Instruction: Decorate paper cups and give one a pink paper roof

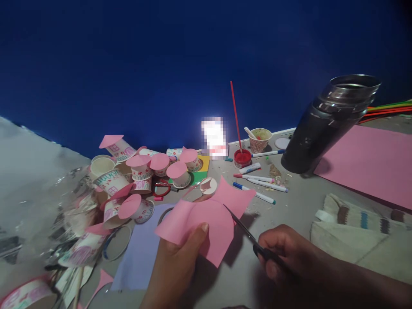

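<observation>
My left hand (180, 262) grips a sheet of pink paper (206, 227), thumb on top and fingers hidden underneath. The paper is partly cut along a curve, and a pointed piece bends up at its far side. In my right hand (286, 253) is a pair of black-handled scissors (244, 231), its fingers wrapped round the handles. The blades reach into the right edge of the paper. Left of my hands lie several decorated paper cups (140, 209) with pink paper discs on them. A purple sheet (138, 249) lies beneath them on the table.
A dark flask (325, 124) stands at the right, near a large pink sheet (370, 163) and a folded striped cloth (350, 231). Several markers (254, 192), a red paint pot (242, 159) with a stick, and a paper cup (260, 139) lie behind. Clear plastic (38, 223) is at left.
</observation>
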A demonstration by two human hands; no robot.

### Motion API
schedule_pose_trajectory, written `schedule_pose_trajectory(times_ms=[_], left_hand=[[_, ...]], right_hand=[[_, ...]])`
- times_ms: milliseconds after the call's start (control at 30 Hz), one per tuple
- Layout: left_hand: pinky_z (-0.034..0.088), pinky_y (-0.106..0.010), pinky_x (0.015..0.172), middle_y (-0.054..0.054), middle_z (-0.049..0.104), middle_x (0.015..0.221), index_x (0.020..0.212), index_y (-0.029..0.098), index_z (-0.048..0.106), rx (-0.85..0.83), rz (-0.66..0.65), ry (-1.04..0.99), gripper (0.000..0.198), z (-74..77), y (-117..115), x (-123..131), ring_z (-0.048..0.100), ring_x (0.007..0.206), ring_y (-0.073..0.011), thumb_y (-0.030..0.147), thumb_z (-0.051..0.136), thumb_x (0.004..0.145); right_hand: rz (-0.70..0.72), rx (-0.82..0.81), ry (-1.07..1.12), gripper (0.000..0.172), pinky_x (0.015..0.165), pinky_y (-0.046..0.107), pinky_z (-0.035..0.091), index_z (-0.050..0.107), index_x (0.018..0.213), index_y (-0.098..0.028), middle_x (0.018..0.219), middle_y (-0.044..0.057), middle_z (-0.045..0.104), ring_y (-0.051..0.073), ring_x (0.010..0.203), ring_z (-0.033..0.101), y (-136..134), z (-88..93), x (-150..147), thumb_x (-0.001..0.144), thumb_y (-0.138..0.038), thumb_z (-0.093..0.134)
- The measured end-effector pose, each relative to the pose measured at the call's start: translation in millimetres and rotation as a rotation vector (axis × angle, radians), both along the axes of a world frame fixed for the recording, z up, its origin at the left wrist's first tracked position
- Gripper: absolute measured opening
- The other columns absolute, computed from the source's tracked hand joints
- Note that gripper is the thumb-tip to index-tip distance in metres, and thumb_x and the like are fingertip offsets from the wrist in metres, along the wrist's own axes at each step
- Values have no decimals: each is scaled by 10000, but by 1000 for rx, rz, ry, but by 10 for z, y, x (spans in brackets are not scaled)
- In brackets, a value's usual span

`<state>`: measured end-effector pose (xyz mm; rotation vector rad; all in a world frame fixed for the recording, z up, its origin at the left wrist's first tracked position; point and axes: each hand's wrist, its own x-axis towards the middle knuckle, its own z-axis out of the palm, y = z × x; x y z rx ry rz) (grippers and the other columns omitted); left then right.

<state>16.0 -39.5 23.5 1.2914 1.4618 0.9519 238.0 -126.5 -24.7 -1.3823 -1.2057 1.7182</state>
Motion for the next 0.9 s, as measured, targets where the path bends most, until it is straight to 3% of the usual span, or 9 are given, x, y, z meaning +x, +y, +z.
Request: schedule_pose_trajectory(times_ms=[167,333,433,600,900], left_hand=[[584,-425,901,-43,716,685,803,194,760,26,-17,41,212,43,12,29,719,904,-303,369,831,706],[569,-401,895,-30,702,676,766,216,738,43,-21,41,124,92,0,53,699,842,-267,321,788,722],[565,-359,786,-22,682,663,742,199,714,12,-24,24,148,114,-14,58,661,718,-224,339,761,736],[521,-312,649,-26,658,641,675,189,688,6,-31,87,219,108,-30,28,605,639,-192,387,753,742],[563,-337,727,-44,712,691,748,197,738,-7,-8,60,198,115,-78,34,664,706,-226,380,806,714]], right_hand=[[-7,159,-23,309,514,207,326,576,729,-182,648,-20,496,96,598,382,-50,-168,69,839,-425,731],[107,93,75,553,500,220,317,575,710,-173,606,-21,471,93,564,369,-27,-307,86,852,-702,657],[74,86,94,604,498,228,308,554,692,-180,605,-9,480,99,563,375,-28,-283,52,851,-759,614],[45,42,101,538,497,223,345,604,729,-182,608,-7,513,104,552,412,-34,-175,53,838,-704,674],[52,19,132,517,523,208,389,615,724,-181,629,-13,517,107,589,439,-8,-114,126,812,-676,739]])
